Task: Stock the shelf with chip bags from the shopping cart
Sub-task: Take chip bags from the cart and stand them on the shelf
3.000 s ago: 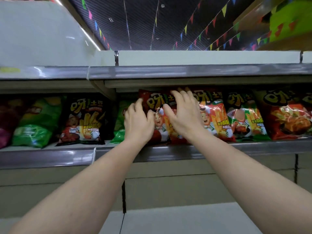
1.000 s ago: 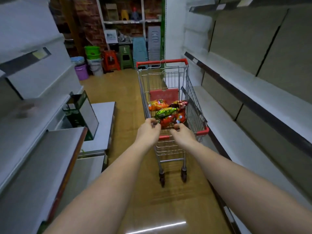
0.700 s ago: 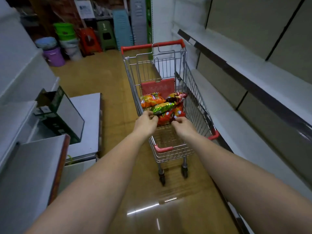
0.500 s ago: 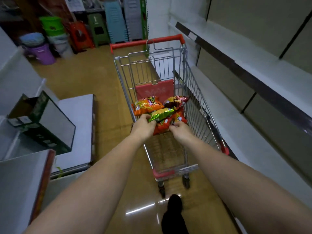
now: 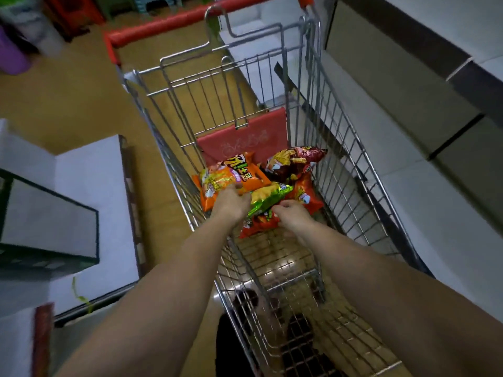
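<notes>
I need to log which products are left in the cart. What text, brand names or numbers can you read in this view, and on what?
Nothing reads fully.
Orange chip bag: large black characters, blurred, unreadable.
Dark red chip bag: small label, too blurred.
Green foil chip bag: print too small.
Red chip bag beneath: print too blurred.
Red plastic seat flap of the wire shopping cart: faint pale logo, illegible.

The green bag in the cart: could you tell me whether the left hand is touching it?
Touching. The head view shows the left hand lying against the green bag's left edge, with no gap.
</notes>
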A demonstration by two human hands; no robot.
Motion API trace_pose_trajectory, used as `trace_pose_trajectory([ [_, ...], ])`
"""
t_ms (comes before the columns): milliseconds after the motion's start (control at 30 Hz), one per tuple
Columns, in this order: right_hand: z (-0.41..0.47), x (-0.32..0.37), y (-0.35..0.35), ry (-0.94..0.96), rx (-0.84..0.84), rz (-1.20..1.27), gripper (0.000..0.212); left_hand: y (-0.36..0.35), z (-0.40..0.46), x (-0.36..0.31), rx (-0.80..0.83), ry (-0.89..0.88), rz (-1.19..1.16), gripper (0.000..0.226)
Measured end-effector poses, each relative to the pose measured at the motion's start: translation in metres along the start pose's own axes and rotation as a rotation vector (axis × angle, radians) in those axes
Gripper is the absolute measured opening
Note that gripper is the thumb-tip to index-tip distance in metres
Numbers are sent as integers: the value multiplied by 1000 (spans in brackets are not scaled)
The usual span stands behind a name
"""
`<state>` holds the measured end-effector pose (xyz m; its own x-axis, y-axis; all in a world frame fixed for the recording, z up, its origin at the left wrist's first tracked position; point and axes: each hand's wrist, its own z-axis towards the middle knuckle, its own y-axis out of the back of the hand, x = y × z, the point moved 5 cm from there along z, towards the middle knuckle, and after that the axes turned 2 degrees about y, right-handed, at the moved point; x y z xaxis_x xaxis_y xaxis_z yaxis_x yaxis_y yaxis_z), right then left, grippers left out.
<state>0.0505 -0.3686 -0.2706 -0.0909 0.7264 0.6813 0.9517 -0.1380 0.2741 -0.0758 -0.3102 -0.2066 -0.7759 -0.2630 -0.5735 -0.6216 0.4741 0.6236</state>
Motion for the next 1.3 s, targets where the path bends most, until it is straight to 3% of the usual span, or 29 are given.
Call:
trace_pose_trajectory([
  [233, 61, -19, -11, -192, -107, 166, 42, 7, 102, 6, -1, 5, 291, 51],
  [433, 106, -9, -23, -316, -218, 417, 60, 15, 163, 5, 12, 3, 357, 66],
  [600, 118, -18, -41, -419, -236, 609, 83, 2, 188, 17, 180, -36, 529, 77],
  [800, 119, -24, -34, -422, -222, 596, 64, 14, 206, 17, 265, -15, 572, 110],
  [1000, 102, -26, -35, -416, -206, 716, 28, 15, 197, 10, 315, -56, 815, 102],
  [1067, 99, -21, -35, -392, -226, 772, 23, 21, 191, 1, 287, -84, 746, 106],
  [1167, 91, -8, -29, -333, -266, 833, 29, 32, 180, -15, 355, -81, 444, 101],
  [1300, 69, 9, -9, -280, -346, 787, 38, 55, 152, -41, 400, -128, 321, 76],
])
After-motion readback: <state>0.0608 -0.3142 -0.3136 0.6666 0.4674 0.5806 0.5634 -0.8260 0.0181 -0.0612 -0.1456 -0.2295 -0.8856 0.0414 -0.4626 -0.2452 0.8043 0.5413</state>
